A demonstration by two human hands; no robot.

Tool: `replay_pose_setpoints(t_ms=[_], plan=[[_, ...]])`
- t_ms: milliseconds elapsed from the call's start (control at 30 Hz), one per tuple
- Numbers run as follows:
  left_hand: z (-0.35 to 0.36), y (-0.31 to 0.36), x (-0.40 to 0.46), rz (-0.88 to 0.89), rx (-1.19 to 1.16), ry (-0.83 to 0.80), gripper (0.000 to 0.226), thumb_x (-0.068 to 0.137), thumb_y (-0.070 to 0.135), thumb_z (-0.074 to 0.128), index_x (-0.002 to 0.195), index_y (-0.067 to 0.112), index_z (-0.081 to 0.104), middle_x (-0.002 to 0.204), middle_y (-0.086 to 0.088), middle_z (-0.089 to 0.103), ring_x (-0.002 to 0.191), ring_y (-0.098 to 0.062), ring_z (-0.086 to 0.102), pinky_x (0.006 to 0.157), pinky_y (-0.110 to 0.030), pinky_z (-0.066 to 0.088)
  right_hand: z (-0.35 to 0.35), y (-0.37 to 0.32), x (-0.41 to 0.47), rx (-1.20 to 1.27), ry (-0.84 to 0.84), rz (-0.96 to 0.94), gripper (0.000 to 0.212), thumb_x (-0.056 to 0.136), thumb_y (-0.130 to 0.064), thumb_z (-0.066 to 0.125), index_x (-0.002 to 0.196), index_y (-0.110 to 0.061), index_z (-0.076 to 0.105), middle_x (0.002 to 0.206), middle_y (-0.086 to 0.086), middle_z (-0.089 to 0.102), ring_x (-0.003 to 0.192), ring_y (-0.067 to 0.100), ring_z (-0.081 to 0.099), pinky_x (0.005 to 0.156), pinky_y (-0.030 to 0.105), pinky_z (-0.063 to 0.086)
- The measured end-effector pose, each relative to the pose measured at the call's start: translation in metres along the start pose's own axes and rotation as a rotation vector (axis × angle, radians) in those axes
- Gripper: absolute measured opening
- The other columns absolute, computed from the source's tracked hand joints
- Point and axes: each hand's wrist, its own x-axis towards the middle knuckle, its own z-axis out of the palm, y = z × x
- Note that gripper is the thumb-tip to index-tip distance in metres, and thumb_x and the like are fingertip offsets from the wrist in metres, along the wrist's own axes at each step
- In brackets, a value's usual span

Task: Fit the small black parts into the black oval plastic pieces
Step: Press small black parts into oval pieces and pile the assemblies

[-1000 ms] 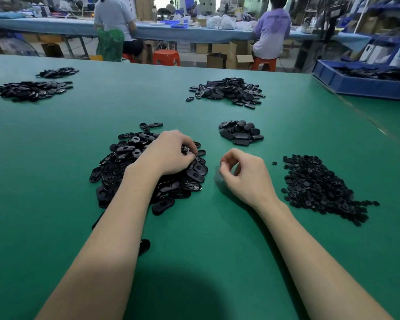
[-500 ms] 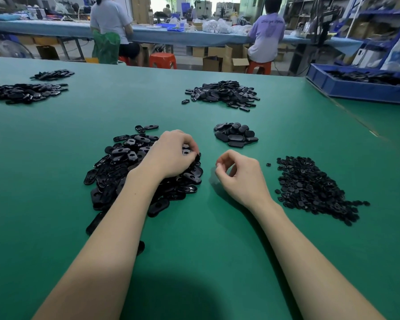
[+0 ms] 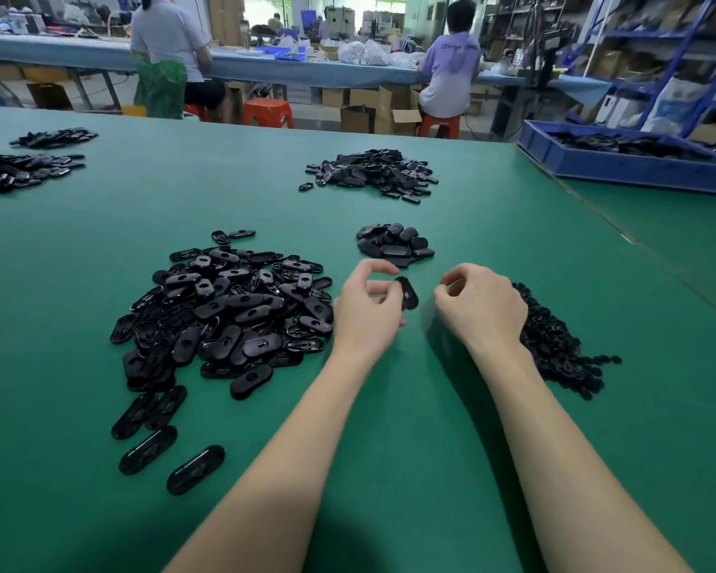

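Observation:
My left hand (image 3: 368, 310) holds one black oval plastic piece (image 3: 408, 292) in its fingertips, raised above the green table (image 3: 389, 428) between both hands. My right hand (image 3: 482, 308) is just right of it with thumb and forefinger curled together; whether a small part sits in that pinch is hidden. A large heap of black oval pieces (image 3: 224, 316) lies to the left. A pile of small black parts (image 3: 554, 345) lies right of my right hand, partly hidden by it. A small stack of oval pieces (image 3: 393, 244) sits just beyond my hands.
Another heap of black pieces (image 3: 373, 173) lies farther back, and two more piles (image 3: 21, 169) at the far left. A blue tray (image 3: 621, 161) with black parts stands at the back right. Two people sit at a long bench behind the table.
My left hand has lifted off the big heap and moved right with one oval piece in its fingers. My right hand has stayed close by, fingers still curled.

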Motion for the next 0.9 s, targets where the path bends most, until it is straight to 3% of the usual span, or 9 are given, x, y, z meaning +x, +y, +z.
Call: replay_pose_setpoints(t_ms=[100,233,433,533,633,700,767,900], plan=[[0.003,-0.005,0.001,-0.023,-0.053,-0.011,0.013,0.090,0.010,0.062,0.094,0.022,0.066,0.071,0.004,0.073,0.060,-0.016,0.073,0.076,-0.046,0.062,-0.004,0.010,0.003,-0.056,-0.021,0.009,0.027,0.089,-0.028,0.058,0.111,-0.032,0.073,0.107,-0.008,0.073,0.113,0.024,0.061,0.082,0.032,0.052],[0.001,-0.010,0.002,-0.066,-0.138,-0.020,0.016,0.090,0.007,0.065,0.097,0.020,0.069,0.082,-0.003,0.076,0.072,-0.020,0.076,0.085,-0.048,0.061,-0.004,0.016,0.003,-0.089,-0.020,0.021,0.025,0.092,-0.027,0.060,0.111,-0.033,0.076,0.112,-0.005,0.072,0.121,0.028,0.052,0.079,0.033,0.046],[0.002,-0.011,0.002,-0.104,-0.225,-0.037,0.015,0.090,0.003,0.067,0.096,0.017,0.070,0.087,-0.005,0.078,0.074,-0.018,0.076,0.084,-0.038,0.062,-0.006,0.017,0.001,-0.118,-0.006,-0.003,0.018,0.095,-0.031,0.062,0.101,-0.032,0.079,0.106,-0.003,0.072,0.116,0.030,0.051,0.078,0.034,0.045],[0.001,-0.010,0.002,-0.109,-0.269,-0.047,0.013,0.091,0.001,0.067,0.095,0.014,0.068,0.087,-0.006,0.075,0.072,-0.021,0.076,0.075,-0.032,0.062,-0.004,0.015,0.000,-0.126,0.014,-0.038,0.020,0.098,-0.032,0.058,0.100,-0.027,0.078,0.103,0.000,0.073,0.111,0.030,0.054,0.078,0.035,0.048],[-0.002,-0.007,0.002,-0.099,-0.328,-0.057,0.011,0.092,0.002,0.067,0.094,0.013,0.065,0.088,-0.010,0.064,0.070,-0.022,0.075,0.068,-0.026,0.060,-0.010,0.008,0.005,0.274,-0.037,-0.011,0.017,0.097,-0.032,0.060,0.089,-0.024,0.074,0.088,-0.008,0.074,0.088,0.017,0.065,0.069,0.023,0.048],[-0.004,-0.007,0.002,-0.076,-0.354,-0.067,0.010,0.094,0.005,0.067,0.095,0.014,0.065,0.085,-0.012,0.060,0.072,-0.018,0.074,0.069,-0.026,0.060,-0.020,-0.001,0.006,0.542,-0.139,0.005,0.016,0.095,-0.031,0.062,0.083,-0.025,0.071,0.079,-0.012,0.076,0.065,0.005,0.061,0.058,0.015,0.044],[-0.005,-0.006,0.001,-0.056,-0.360,-0.079,0.010,0.095,0.007,0.065,0.096,0.018,0.065,0.083,-0.010,0.061,0.073,-0.016,0.072,0.069,-0.029,0.060,-0.028,-0.007,0.006,0.675,-0.231,-0.003,0.014,0.095,-0.031,0.063,0.084,-0.026,0.072,0.080,-0.014,0.077,0.054,0.001,0.055,0.058,0.019,0.042],[-0.004,-0.004,0.000,-0.049,-0.345,-0.127,0.014,0.097,0.010,0.062,0.095,0.024,0.065,0.081,-0.004,0.070,0.072,-0.017,0.071,0.067,-0.029,0.059,-0.034,-0.011,0.002,0.725,-0.275,-0.008,0.014,0.091,-0.028,0.064,0.082,-0.023,0.075,0.081,-0.013,0.078,0.051,0.004,0.056,0.053,0.020,0.043]])
